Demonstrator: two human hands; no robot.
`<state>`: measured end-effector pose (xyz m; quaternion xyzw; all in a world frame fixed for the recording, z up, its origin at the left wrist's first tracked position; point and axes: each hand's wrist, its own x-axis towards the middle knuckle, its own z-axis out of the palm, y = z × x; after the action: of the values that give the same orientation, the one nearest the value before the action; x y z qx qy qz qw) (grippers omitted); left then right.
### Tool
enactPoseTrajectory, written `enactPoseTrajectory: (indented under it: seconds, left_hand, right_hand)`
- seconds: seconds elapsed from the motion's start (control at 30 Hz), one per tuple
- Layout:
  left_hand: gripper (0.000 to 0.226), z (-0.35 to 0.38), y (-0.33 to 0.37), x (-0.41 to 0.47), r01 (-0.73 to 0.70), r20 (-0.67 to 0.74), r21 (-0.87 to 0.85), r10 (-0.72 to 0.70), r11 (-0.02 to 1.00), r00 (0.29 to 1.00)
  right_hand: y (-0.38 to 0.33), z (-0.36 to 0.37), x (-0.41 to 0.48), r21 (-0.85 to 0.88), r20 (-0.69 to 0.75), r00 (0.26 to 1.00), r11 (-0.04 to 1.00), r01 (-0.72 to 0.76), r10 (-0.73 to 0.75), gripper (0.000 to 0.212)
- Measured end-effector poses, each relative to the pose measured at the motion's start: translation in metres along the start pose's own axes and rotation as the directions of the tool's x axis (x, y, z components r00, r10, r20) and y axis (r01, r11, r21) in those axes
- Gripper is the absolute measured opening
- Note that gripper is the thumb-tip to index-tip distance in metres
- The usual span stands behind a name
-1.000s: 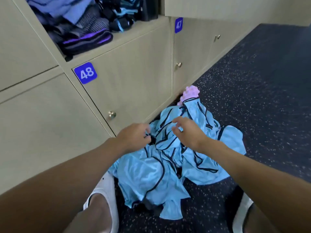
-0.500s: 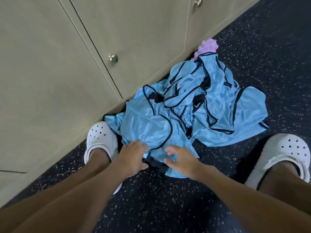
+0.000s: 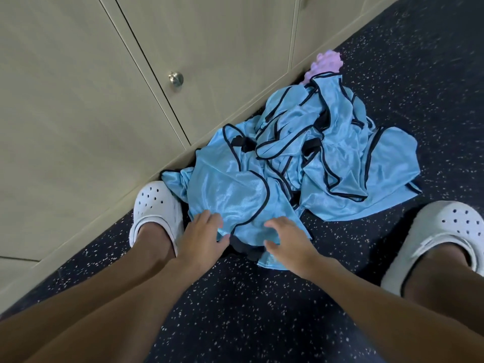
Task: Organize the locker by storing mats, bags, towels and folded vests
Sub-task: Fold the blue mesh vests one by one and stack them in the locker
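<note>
The heap of blue vests lies on the floor, its near corner touching the left clog. From there it runs away from that clog, up and to the right, along the foot of the lockers. The top vest is the part closest to the clog, with its black-trimmed hem turned toward the person. Both hands meet that hem. The left hand is just beside the clog, fingers laid flat on the cloth and thumb at the hem's edge. The right hand is farther from the clog, fingers spread and lightly bent just over the cloth. Each grip looks released, holding nothing (whether the left thumb has slipped under the hem is unclear). The next move likely calls for pinching the hem at two points and drawing the vest back off the heap.
</note>
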<state>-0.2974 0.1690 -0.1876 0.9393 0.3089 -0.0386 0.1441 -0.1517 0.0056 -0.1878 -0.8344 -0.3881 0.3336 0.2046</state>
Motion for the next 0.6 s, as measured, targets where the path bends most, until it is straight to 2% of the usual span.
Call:
enactPoseTrajectory:
  seconds: [0.07,0.13,0.2,0.23,0.3,0.33,0.37,0.4,0.47,0.5,0.53,0.6]
  left_hand:
    - [0.044,0.001,0.006,0.008,-0.026,-0.062,0.009,0.026,1.000,0.998]
    - [0.064,0.004,0.014,0.018,-0.034,0.046,0.026,0.033,0.999,0.998]
    - [0.069,0.012,0.025,0.026,0.046,0.198,-0.039,-0.037,0.998,0.980]
    - [0.064,0.016,0.030,0.027,0.096,0.229,-0.100,-0.071,0.990,0.971]
    - [0.032,0.023,0.037,0.023,0.143,0.205,-0.211,-0.100,0.967,0.974]
    - [0.015,0.023,0.040,0.018,0.134,0.220,-0.224,-0.084,0.965,0.972]
    - [0.005,0.021,0.042,0.013,0.076,0.253,-0.223,-0.018,0.972,0.967]
    - [0.006,0.018,0.044,0.007,-0.011,0.319,-0.219,0.083,0.976,0.944]
    - [0.012,0.009,0.050,-0.002,-0.208,0.487,-0.242,0.305,0.948,0.819]
    - [0.012,0.003,0.052,-0.005,-0.251,0.540,-0.262,0.357,0.932,0.762]
    - [0.013,-0.003,0.053,-0.004,-0.235,0.545,-0.275,0.352,0.932,0.761]
    - [0.015,-0.015,0.048,0.008,-0.088,0.407,-0.338,0.230,0.937,0.884]
  right_hand:
    - [0.008,-0.003,-0.002,-0.096,-0.062,0.997,0.994,-0.051,0.045,0.056]
    - [0.019,-0.002,-0.005,-0.118,-0.019,0.995,0.988,-0.094,0.093,0.062]
    - [0.030,0.002,-0.009,-0.136,0.019,0.994,0.986,-0.101,0.105,0.054]
    - [0.035,0.004,-0.010,-0.122,0.009,0.994,0.987,-0.104,0.106,0.044]
    - [0.038,0.003,-0.011,-0.137,-0.024,0.993,0.983,-0.120,0.117,0.018]
    - [0.036,0.000,-0.012,-0.177,-0.045,0.992,0.977,-0.121,0.115,0.024]
    - [0.033,-0.005,-0.011,-0.216,-0.077,0.991,0.968,-0.128,0.114,0.033]
    - [0.030,-0.009,-0.010,-0.219,-0.139,0.985,0.967,-0.129,0.100,0.037]
    - [0.024,-0.016,-0.004,-0.069,-0.302,0.950,0.992,-0.106,0.081,0.032]
    - [0.020,-0.019,0.000,0.033,-0.364,0.927,0.996,-0.085,0.091,0.029]
    - [0.015,-0.023,0.005,0.113,-0.380,0.919,0.991,-0.072,0.110,0.027]
    - [0.007,-0.029,0.012,0.177,-0.336,0.936,0.983,-0.049,0.107,0.031]
